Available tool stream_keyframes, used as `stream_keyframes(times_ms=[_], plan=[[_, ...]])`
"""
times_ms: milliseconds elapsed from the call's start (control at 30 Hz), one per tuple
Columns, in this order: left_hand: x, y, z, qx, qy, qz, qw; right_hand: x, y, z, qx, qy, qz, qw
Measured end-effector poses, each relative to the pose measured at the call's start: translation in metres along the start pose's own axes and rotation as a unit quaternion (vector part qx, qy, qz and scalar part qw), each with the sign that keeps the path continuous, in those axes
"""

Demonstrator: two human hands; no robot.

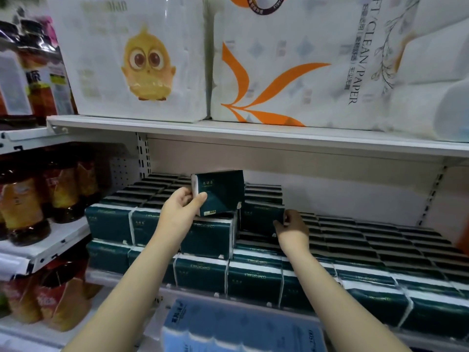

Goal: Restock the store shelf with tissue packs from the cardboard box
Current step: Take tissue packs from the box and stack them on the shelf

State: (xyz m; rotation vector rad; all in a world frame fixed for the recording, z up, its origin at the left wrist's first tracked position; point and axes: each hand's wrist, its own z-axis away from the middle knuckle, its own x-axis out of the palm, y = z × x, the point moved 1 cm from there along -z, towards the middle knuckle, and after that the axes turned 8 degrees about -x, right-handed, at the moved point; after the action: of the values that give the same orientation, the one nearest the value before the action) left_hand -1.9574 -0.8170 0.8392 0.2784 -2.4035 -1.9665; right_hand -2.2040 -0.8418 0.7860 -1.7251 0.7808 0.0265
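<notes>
Dark-green tissue pack — pinched by the left grip above the stack. Right grip clasps a second pack.

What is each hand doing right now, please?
Left hand: grips the lifted tissue pack.
Right hand: fingers curled on the end of a stacked tissue pack.
</notes>
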Motion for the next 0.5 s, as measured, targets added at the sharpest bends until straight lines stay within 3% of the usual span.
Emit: stream_keyframes(times_ms=[500], plan=[[0.0022, -0.0016, -0.0104, -0.016, -0.006, -0.012, 1.0, 0.0059, 0.0009, -0.0094, 0.016, -0.096, 0.057, 0.994]])
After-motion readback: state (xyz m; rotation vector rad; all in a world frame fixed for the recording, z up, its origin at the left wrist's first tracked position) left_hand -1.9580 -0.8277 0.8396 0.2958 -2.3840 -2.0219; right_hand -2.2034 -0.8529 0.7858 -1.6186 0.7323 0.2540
